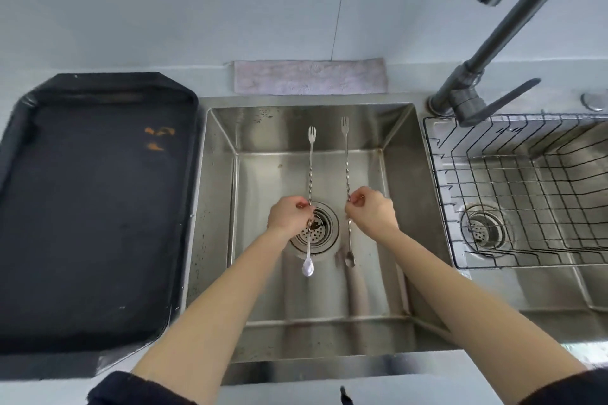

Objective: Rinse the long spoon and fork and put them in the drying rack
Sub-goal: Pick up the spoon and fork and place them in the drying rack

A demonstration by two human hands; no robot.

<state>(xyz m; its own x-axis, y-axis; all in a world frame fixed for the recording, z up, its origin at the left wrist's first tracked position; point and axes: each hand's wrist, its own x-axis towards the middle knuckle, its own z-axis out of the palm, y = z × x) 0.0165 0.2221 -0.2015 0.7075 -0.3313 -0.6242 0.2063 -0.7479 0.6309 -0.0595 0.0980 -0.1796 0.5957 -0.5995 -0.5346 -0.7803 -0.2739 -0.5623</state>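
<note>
No brand or writing reads anywhere here. Far left, one black tray [98, 207] lies on the counter, its right rim just beside the sink [388, 289] edge, a few orange smears on its far part. Behind the basin, one folded pale cloth [309, 76] lies flat against the wall.

Now the basin: I'm holding two long twisted-stem utensils over it, side by side and apart, each with a small fork at the far end and a spoon bowl at the near end. My left hand [288, 215] has its fingers curled, pinching the left utensil [310, 171] at mid-stem, right above the round drain strainer [317, 227]. My right hand [373, 212] pinches the right utensil [346, 168] the same way, just right of the drain. Both stems run near-to-far, well inside the basin walls, with open steel floor around them.

Right of that, one dark faucet [513, 20] rises from the counter between the basins, lever pointing right. One wire drying rack [513, 187] sits in the second basin, a second drain showing through its grid.
</note>
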